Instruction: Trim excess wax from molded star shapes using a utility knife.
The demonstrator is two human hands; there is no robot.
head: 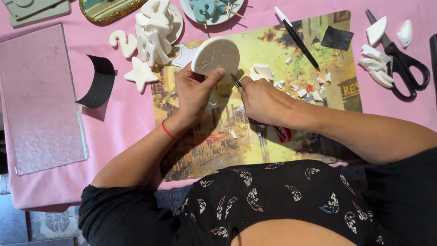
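Left hand tilts a round white plaster disc, shallow relief showing

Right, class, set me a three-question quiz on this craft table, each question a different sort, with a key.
1. True or false: the left hand holds a white round plaster piece.
2. Which lies at the table's right edge? A) black scissors B) a hammer C) a ruler
3. Fill in: the right hand grips a thin ____ tool at the round piece's edge.

Key: 1 true; 2 A; 3 pointed
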